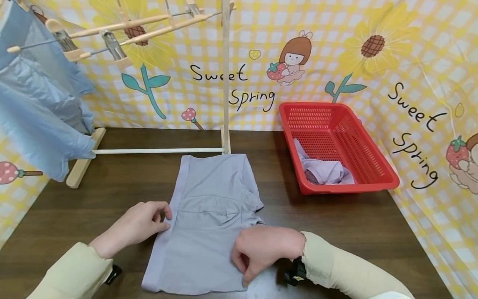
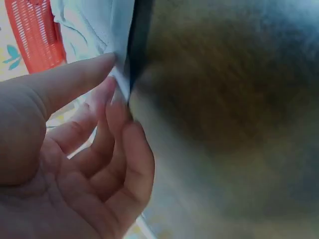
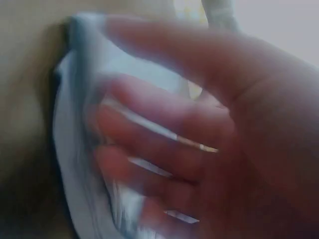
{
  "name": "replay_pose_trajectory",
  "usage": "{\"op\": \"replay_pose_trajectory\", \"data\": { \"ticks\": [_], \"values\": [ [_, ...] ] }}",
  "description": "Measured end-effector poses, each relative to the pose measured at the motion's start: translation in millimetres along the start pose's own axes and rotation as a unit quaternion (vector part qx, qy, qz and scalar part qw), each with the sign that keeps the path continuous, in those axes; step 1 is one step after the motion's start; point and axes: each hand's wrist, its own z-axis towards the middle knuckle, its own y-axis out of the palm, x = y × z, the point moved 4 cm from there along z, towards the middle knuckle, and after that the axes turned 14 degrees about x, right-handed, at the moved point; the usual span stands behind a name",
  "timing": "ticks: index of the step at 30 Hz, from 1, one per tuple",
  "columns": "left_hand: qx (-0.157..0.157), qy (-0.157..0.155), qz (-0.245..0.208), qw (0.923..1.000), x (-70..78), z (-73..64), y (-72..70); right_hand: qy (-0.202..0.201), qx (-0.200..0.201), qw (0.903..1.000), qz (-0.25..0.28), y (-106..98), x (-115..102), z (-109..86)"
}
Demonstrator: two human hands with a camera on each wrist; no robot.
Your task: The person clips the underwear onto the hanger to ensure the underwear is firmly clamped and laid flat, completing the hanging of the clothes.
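Note:
Grey-lavender boxer briefs (image 1: 209, 216) lie flat on the dark wood table, waistband to the left and leg openings to the right. My left hand (image 1: 140, 222) touches the waistband edge with thumb and bent fingers apart in the head view. The left wrist view shows the thumb (image 2: 75, 79) and fingertips along that edge. On the near right edge of the briefs rests my right hand (image 1: 267, 249), its thumb pointing down at the hem. In the blurred right wrist view, fingers (image 3: 149, 129) and thumb lie spread along the fabric edge.
A red plastic basket (image 1: 373, 162) at the right back holds a crumpled lavender cloth (image 1: 328, 172). Behind stands a wooden rack with a white lower bar (image 1: 157, 151). Light blue clothing (image 1: 41, 104) hangs at left, beside clip hangers (image 1: 145, 29).

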Motion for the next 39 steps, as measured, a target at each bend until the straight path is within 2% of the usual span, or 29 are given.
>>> {"op": "replay_pose_trajectory", "data": {
  "ticks": [2,4,6,8,11,13,16,19,22,25,27,29,32,35,37,39],
  "values": [
    [0.015,0.051,0.021,0.9983,4.3,0.9,0.5,0.015,0.048,0.9985,-0.019,-5,6,1.4],
    [0.021,0.103,0.037,0.9938,9.8,0.8,2.0,0.038,0.098,0.9929,-0.056,-10,15,2.1],
    [0.002,0.139,0.039,0.9895,14.1,-1.5,5.9,0.063,0.117,0.9867,-0.094,-13,23,0.7],
    [-0.042,0.145,0.032,0.9881,16.7,-5.2,11.1,0.089,0.106,0.9831,-0.12,-13,31,-2.4],
    [-0.098,0.135,0.029,0.9856,18.4,-12.6,19.9,0.113,0.062,0.9836,-0.126,-11,38,-9.6],
    [-0.112,0.134,0.036,0.984,19.9,-17.3,24.3,0.118,0.044,0.9829,-0.134,-11,40,-15.1],
    [-0.108,0.141,0.057,0.9824,21.5,-22.7,29.6,0.12,0.024,0.9812,-0.149,-13,41,-22.2],
    [-0.102,0.141,0.082,0.9814,26.7,-23.1,27.0,0.116,0.021,0.983,-0.14,-18,43,-23.8],
    [-0.064,0.137,0.092,0.9842,35.6,-9.5,17.5,0.116,0.055,0.9868,-0.098,-28,48,-16.8],
    [-0.012,0.14,0.084,0.9865,38.5,18.6,12.1,0.121,0.114,0.9843,-0.059,-39,57,-2.4],
    [0.004,0.143,0.08,0.9865,37.0,40.9,13.3,0.132,0.14,0.9801,-0.048,-44,65,8.7],
    [-0.006,0.142,0.078,0.9867,32.2,59.5,20.2,0.15,0.146,0.9767,-0.049,-44,74,19.0],
    [-0.047,0.117,0.085,0.9883,23.2,75.4,32.2,0.189,0.116,0.9725,-0.072,-37,89,29.4],
    [-0.079,0.076,0.096,0.9893,10.5,78.5,39.9,0.227,0.073,0.9648,-0.111,-31,101,32.9],
    [-0.084,0.058,0.103,0.9894,4.4,78.1,41.5,0.244,0.049,0.9599,-0.13,-31,106,32.9],
    [-0.082,0.054,0.107,0.9894,1.2,78.0,42.2,0.251,0.036,0.9578,-0.136,-33,108,33.0]
  ]
}}
